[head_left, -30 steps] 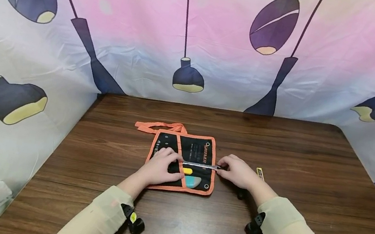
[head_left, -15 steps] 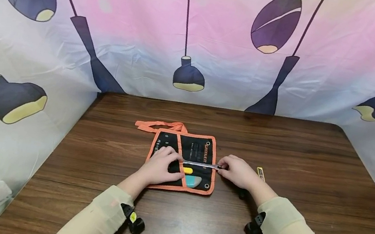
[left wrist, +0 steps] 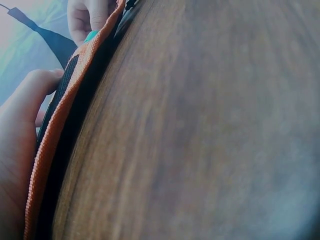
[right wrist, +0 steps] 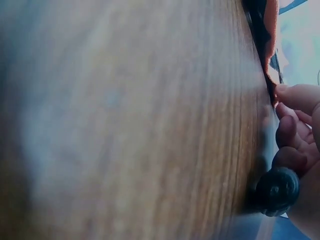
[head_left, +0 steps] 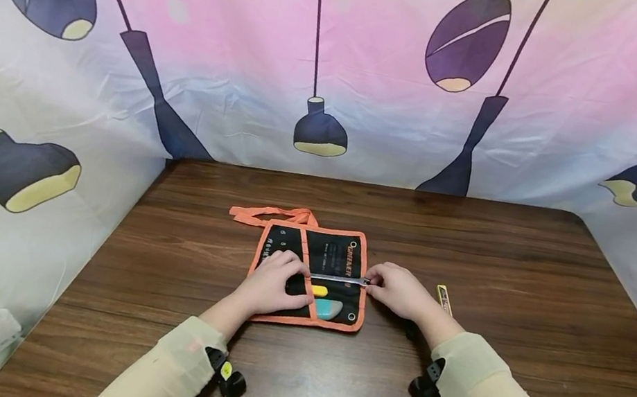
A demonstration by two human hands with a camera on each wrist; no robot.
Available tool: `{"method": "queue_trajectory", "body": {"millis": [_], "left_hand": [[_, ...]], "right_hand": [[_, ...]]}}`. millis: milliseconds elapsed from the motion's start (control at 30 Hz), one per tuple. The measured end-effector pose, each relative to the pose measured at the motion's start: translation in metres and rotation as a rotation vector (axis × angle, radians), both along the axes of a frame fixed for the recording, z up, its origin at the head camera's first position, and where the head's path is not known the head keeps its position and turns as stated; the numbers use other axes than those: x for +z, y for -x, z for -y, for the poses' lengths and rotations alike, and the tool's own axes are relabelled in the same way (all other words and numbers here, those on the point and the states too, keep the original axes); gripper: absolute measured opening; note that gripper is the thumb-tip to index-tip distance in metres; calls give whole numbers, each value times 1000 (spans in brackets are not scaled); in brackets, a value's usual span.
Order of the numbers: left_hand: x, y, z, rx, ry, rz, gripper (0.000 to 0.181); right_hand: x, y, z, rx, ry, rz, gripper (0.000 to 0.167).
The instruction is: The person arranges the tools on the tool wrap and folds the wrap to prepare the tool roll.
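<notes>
Head view shows a person's left hand point(head_left: 271, 282) resting on a black tool pouch point(head_left: 337, 247) with orange edging, which is lying flat near the middle of the frame. The left fingers are spreading loosely, forefinger and thumb pressing at an orange band point(head_left: 306, 247) that is running across the pouch. Just right of centre, the right hand point(head_left: 400, 291) is pinching one end of a slim silver wrench point(head_left: 337, 278) at the pouch's right edge. The wrench is lying crosswise over the black cloth, its other end reaching the band beside the left fingertips. Below it, a yellow piece point(head_left: 320, 291) and a teal-and-grey piece point(head_left: 328, 310) are sticking out from under the band. An orange strap point(head_left: 274, 214) is trailing from the pouch toward the upper left.

Behind the right forearm, a yellow-marked object point(head_left: 444, 299) is partly showing on the brown wooden table point(head_left: 317, 395). Right wrist view is showing a black rounded knob point(right wrist: 277, 191) just beside that hand at the lower right. Pale sleeves point(head_left: 164, 366) are covering both forearms, and a lamp-printed cloth point(head_left: 260, 20) is hanging across the upper frame.
</notes>
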State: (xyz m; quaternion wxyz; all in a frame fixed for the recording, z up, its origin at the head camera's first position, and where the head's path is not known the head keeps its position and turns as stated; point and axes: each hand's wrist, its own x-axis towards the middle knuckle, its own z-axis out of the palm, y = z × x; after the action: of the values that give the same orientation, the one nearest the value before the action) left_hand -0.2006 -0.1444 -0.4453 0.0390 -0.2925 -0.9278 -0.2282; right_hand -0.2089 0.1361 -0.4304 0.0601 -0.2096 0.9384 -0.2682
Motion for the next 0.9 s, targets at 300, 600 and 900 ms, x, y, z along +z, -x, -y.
{"method": "queue_trajectory", "body": {"millis": [300, 600, 900], "left_hand": [[-2, 1, 0, -8, -11, -20, 36], [-3, 1, -1, -6, -5, -17, 36], [-3, 1, 0, 1, 5, -29, 36]], "right_hand": [[0, 1, 5, -8, 40, 17, 14], [1, 1, 15, 7, 3, -2, 12], [0, 2, 24, -3, -12, 1, 11]]}}
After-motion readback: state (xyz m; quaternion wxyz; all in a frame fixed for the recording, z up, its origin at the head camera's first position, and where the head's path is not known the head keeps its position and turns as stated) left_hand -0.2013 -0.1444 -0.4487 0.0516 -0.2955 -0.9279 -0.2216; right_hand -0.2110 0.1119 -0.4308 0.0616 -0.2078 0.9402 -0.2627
